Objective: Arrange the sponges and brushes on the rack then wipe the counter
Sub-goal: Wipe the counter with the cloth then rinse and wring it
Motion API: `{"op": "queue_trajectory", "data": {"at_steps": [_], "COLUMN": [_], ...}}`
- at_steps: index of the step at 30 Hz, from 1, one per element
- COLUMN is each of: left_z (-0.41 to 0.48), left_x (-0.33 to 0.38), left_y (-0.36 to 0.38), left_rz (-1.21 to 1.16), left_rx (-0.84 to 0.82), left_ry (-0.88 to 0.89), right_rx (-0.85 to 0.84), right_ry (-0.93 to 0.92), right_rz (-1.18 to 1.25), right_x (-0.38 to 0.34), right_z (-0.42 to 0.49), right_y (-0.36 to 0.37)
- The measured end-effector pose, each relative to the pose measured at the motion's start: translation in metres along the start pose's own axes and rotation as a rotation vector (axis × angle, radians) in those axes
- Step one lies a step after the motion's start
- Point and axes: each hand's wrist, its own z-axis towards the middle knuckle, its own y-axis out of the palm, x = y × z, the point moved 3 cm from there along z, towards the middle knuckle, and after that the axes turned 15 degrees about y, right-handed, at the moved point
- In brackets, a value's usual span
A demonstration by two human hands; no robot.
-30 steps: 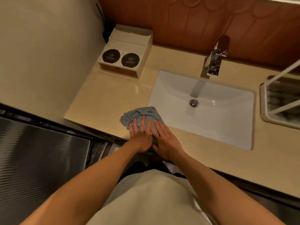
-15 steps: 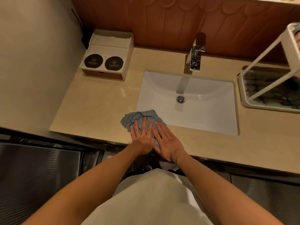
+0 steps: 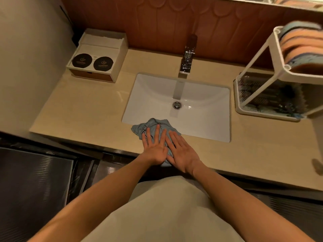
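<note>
hands (image 3: pixel 170 149) flat, covering cloth's (image 3: pixel 153 125) near half

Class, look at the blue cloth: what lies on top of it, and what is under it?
Both hands, left hand and right hand, press flat on the blue cloth. It lies on the counter at the sink's front edge; anything beneath it is covered.

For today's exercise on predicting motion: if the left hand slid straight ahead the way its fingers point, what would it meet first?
The left hand, flat on the blue cloth, points toward the sink. It would likely cross the cloth and reach the basin's near edge first.
</note>
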Motion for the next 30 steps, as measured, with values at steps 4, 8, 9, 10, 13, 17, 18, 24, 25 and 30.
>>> {"op": "queue_trajectory", "data": {"at_steps": [4, 8, 9, 10, 13, 17, 18, 24, 25, 30], "left_z": [0.01, 0.018, 0.02, 0.021, 0.025, 0.035, 0.037, 0.054, 0.056, 0.066], "left_x": [0.04, 0.085, 0.094, 0.102, 0.128, 0.156, 0.161, 0.207, 0.214, 0.245], "left_y": [0.009, 0.02, 0.024, 0.027, 0.036, 0.043, 0.044, 0.057, 0.059, 0.07], "left_rz": [0.017, -0.004, -0.006, -0.009, -0.02, -0.033, -0.036, -0.016, -0.004, 0.005], "left_rx": [-0.011, -0.002, 0.001, 0.004, -0.011, -0.023, -0.026, -0.042, -0.047, -0.066], "left_ry": [-0.025, -0.045, -0.054, -0.059, -0.067, -0.056, -0.054, 0.008, 0.017, 0.043], "right_rx": [0.033, 0.04, 0.055, 0.07, 0.043, 0.066, 0.065, 0.085, 0.088, 0.098], "right_ry": [-0.016, -0.043, -0.047, -0.053, -0.066, -0.03, -0.026, 0.045, 0.052, 0.118], "right_rz": [0.01, 0.017, 0.021, 0.027, 0.024, 0.051, 0.058, 0.095, 0.085, 0.086], "right_x": [0.04, 0.081, 0.09, 0.098, 0.121, 0.147, 0.153, 0.194, 0.201, 0.227], "right_z": [-0.013, -0.031, -0.037, -0.041, -0.056, -0.072, -0.076, -0.104, -0.108, -0.128], "right_y": [0.007, 0.017, 0.017, 0.017, 0.02, 0.02, 0.021, 0.028, 0.03, 0.037]}}
